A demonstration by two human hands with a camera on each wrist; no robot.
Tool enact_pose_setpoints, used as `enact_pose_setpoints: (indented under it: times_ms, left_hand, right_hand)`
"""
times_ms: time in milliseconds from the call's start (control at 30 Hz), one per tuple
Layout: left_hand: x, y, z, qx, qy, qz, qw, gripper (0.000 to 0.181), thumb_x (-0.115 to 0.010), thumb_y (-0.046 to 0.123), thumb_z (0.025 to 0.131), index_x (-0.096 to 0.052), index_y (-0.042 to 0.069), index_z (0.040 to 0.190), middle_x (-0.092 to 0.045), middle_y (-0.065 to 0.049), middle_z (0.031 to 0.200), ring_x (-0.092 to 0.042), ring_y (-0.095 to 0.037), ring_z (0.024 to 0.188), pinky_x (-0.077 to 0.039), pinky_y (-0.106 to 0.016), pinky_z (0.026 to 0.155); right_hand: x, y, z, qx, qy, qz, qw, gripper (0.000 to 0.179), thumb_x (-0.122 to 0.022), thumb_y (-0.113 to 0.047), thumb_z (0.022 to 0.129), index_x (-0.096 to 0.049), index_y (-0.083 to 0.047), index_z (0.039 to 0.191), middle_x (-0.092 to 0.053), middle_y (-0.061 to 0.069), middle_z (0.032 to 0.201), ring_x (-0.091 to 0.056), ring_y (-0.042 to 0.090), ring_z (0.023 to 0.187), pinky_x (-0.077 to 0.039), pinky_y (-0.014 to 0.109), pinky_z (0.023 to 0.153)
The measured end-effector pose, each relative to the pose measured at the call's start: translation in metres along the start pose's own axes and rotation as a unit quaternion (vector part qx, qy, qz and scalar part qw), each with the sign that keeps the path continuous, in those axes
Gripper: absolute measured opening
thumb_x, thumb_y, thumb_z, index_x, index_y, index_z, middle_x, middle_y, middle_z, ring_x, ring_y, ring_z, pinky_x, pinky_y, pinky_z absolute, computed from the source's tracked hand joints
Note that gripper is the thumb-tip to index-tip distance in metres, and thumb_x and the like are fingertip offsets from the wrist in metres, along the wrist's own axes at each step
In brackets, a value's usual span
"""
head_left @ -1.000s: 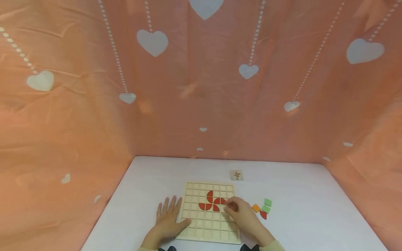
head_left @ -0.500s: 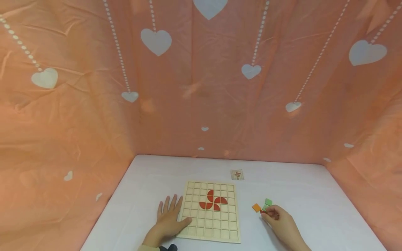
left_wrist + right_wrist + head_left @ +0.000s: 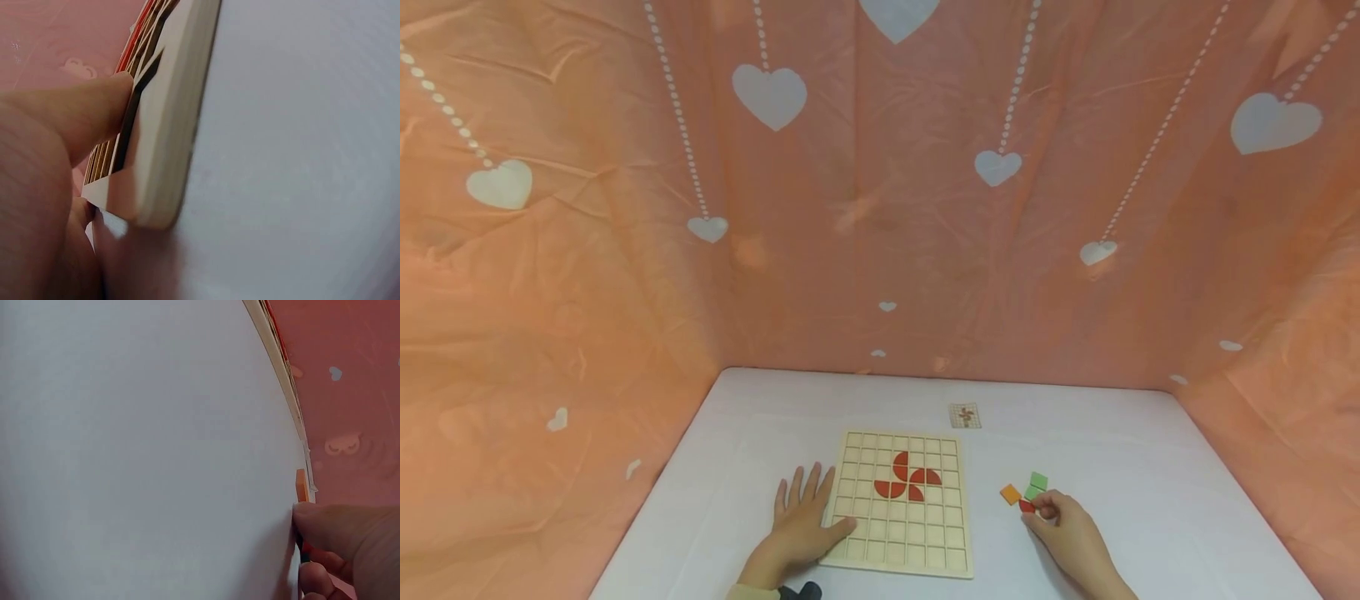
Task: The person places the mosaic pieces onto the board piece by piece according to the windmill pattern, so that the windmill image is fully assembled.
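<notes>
My left hand (image 3: 802, 525) lies along the left edge of a wooden grid board (image 3: 897, 532), fingers spread and straight. Its thumb rests on the board's surface, as the left wrist view also shows. Red quarter-circle tiles (image 3: 899, 488) form a pinwheel shape in the board's upper middle cells. Right of the board, my right hand (image 3: 1070, 531) pinches another red quarter-circle tile (image 3: 1026, 506) between thumb and fingers, at the table surface. That tile is partly hidden by the fingers. Beside it are an orange square tile (image 3: 1011, 495) and two green square tiles (image 3: 1038, 481).
A small card (image 3: 965, 416) printed with a red pinwheel on a grid lies behind the board. The white table (image 3: 1150, 467) is enclosed by orange-pink cloth (image 3: 880, 250) with white hearts. A dark object (image 3: 808, 591) sits by the left sleeve.
My right hand has left the board's right side, moved right to the loose tiles and taken hold of the red one. The left hand has stayed on the board.
</notes>
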State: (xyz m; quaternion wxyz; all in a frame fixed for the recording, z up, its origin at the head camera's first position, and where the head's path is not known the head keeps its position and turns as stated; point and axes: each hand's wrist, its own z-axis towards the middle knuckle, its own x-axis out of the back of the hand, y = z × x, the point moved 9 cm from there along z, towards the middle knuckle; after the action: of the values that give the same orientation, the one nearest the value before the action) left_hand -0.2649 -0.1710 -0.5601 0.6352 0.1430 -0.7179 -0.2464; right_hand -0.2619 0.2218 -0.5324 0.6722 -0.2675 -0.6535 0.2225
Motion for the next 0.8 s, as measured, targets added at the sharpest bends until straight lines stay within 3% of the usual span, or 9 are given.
enact_pose_setpoints:
  times_ms: [400, 600, 800]
  left_hand:
    - [0.000, 0.001, 0.000, -0.009, 0.015, 0.006, 0.9998, 0.095, -0.057, 0.064, 0.086, -0.027, 0.001, 0.151, -0.014, -0.024, 0.158, 0.004, -0.043, 0.144, 0.017, -0.057, 0.109]
    - [-0.003, -0.005, 0.004, -0.003, 0.020, 0.009, 0.9998, 0.094, -0.059, 0.062, 0.085, -0.029, 0.004, 0.151, -0.014, -0.022, 0.158, 0.003, -0.043, 0.144, 0.014, -0.057, 0.110]
    - [-0.004, -0.008, 0.006, 0.005, 0.021, 0.015, 0.9997, 0.093, -0.061, 0.061, 0.085, -0.028, 0.005, 0.152, -0.013, -0.020, 0.159, 0.003, -0.042, 0.144, 0.014, -0.057, 0.110]
  right_hand:
    - [-0.004, 0.008, 0.002, -0.020, -0.016, 0.015, 0.9996, 0.027, -0.074, -0.030, 0.085, -0.066, -0.009, 0.100, -0.056, -0.002, 0.086, -0.044, 0.015, 0.071, -0.036, 0.028, 0.059]
    - [-0.005, 0.010, 0.003, -0.026, -0.012, 0.028, 0.9992, 0.016, -0.071, -0.020, 0.088, -0.066, -0.010, 0.099, -0.057, -0.002, 0.084, -0.045, 0.015, 0.070, -0.037, 0.027, 0.058]
    - [-0.006, 0.011, 0.004, -0.029, -0.004, 0.025, 0.9993, 0.016, -0.071, -0.018, 0.087, -0.066, -0.010, 0.099, -0.056, -0.001, 0.084, -0.044, 0.016, 0.068, -0.036, 0.028, 0.057]
